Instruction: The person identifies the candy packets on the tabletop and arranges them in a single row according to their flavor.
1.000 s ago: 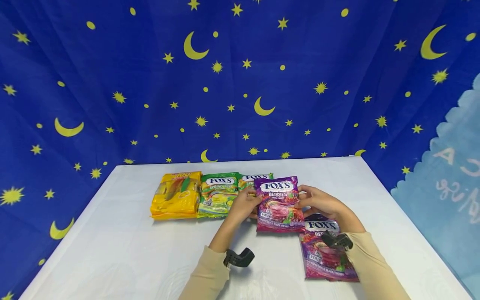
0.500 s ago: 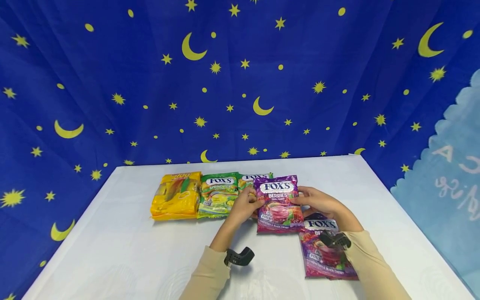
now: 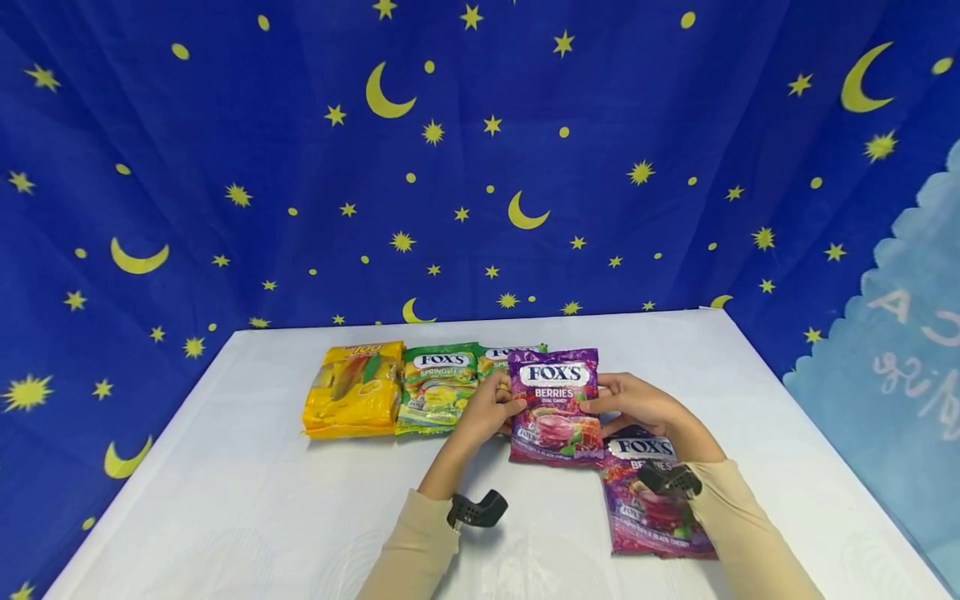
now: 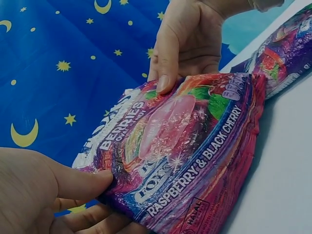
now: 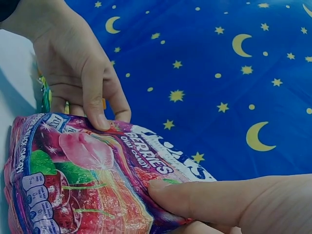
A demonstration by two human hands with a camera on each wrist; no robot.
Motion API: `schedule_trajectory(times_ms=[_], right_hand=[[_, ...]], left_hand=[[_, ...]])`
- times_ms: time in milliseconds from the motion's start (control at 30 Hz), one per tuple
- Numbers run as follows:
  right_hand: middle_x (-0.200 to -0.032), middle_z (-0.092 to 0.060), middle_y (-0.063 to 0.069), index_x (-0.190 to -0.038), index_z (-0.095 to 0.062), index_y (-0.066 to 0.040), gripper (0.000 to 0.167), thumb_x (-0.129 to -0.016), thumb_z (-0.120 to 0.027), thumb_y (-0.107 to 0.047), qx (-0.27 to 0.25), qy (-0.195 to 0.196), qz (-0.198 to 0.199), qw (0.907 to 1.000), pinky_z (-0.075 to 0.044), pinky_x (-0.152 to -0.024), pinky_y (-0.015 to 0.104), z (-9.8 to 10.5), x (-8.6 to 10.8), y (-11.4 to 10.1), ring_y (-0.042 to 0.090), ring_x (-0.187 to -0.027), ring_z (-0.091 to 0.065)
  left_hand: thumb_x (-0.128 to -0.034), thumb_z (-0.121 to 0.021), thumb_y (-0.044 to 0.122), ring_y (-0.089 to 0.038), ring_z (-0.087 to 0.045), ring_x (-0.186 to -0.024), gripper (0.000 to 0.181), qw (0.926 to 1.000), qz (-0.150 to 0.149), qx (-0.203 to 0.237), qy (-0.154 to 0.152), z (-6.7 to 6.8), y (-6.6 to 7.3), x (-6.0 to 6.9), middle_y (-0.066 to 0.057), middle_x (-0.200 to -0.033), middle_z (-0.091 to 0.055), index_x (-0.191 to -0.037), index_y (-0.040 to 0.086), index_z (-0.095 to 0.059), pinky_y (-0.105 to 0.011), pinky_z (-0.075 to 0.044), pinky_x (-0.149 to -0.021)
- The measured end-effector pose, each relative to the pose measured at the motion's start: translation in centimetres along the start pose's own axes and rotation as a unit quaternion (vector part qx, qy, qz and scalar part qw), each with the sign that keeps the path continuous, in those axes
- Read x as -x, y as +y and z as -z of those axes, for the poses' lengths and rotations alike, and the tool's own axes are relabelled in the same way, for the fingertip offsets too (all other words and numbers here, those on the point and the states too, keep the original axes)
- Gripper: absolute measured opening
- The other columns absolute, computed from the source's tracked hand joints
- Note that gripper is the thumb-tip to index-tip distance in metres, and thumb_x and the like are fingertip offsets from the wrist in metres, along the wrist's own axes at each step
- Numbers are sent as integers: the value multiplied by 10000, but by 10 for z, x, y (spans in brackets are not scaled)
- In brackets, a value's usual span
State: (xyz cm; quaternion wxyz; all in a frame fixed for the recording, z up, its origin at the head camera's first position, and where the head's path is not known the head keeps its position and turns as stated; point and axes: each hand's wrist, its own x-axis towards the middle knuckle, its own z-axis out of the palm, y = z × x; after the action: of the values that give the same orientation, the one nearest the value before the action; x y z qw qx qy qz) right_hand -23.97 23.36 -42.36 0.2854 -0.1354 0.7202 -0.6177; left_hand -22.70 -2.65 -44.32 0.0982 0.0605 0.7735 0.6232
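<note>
A purple Fox's Berries candy bag [image 3: 557,417] is held up at a tilt between both hands, its printed front facing me. My left hand [image 3: 486,410] pinches its left edge, thumb on the front and fingers behind, as the left wrist view also shows. On the opposite edge my right hand [image 3: 645,404] grips the bag the same way, with its thumb pressed on the front in the right wrist view. A second purple Fox's Berries bag [image 3: 648,517] lies on the table under the right wrist, partly hidden by the forearm.
Left of the held bag, a green Fox's Spring Tea bag [image 3: 437,396] lies beside a yellow candy bag [image 3: 354,392]. Another green bag [image 3: 501,357] is mostly covered behind the left hand. The white table [image 3: 247,500] ends at a blue star-patterned curtain [image 3: 480,167].
Both hands keep their hold on the purple candy bag, which has shifted only slightly. The right thumb has slid a little further onto its front. The other bags have stayed put.
</note>
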Motion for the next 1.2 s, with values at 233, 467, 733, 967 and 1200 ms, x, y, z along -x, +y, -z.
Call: schedule_trajectory(times_ms=[233, 467, 733, 967, 1200], right_hand=[[-1123, -672, 169, -1370, -422, 97, 541, -920, -647, -100, -1, 8, 42, 10000, -557, -771, 511, -1, 1, -2, 307, -973, -661], [-1127, -666, 181, -1365, -407, 119, 543, -916, -641, -77, -97, 1, 20, 10000, -556, -778, 510, -2, 2, -3, 307, -970, -659], [-1054, -669, 145, -1291, -454, 120, 467, -906, -651, -55, -120, -3, -3, 9999, -558, -768, 515, -2, 1, -4, 292, -948, -654], [-1080, -657, 160, -1355, -385, 131, 575, -895, -664, -73, 38, 84, -39, 10000, -563, -765, 495, 1, 3, -5, 294, -941, -655], [-1031, -644, 107, -1389, -308, 139, 694, -858, -691, -91, 258, 501, -202, 9982, -548, -821, 491, 8, 4, -4, 269, -945, -642]], left_hand=[[-918, -640, 45, -170, -534, -568, 193, 10000, 35, -52, 15, -1, -1, -1, -61, -794, -574, -981, 51, -458, -290, -518, -494], [-924, -628, 36, -173, -535, -580, 182, 10000, 43, -57, -14, -1, 0, -1, -71, -795, -571, -1005, 42, -465, -322, -539, -514], [-937, -610, 42, -169, -544, -609, 162, 10000, 81, -41, -26, -1, -1, 0, -66, -803, -577, -1014, 52, -468, -327, -554, -536], [-931, -633, 81, -163, -548, -586, 195, 10000, -17, -56, -58, -4, -3, 0, -73, -786, -614, -1026, 44, -467, -369, -572, -564], [-913, -657, 78, -165, -613, -655, 230, 9996, -71, 280, -13, -10, -1, 0, -105, -861, -655, -1078, 0, -518, -390, -585, -640]])
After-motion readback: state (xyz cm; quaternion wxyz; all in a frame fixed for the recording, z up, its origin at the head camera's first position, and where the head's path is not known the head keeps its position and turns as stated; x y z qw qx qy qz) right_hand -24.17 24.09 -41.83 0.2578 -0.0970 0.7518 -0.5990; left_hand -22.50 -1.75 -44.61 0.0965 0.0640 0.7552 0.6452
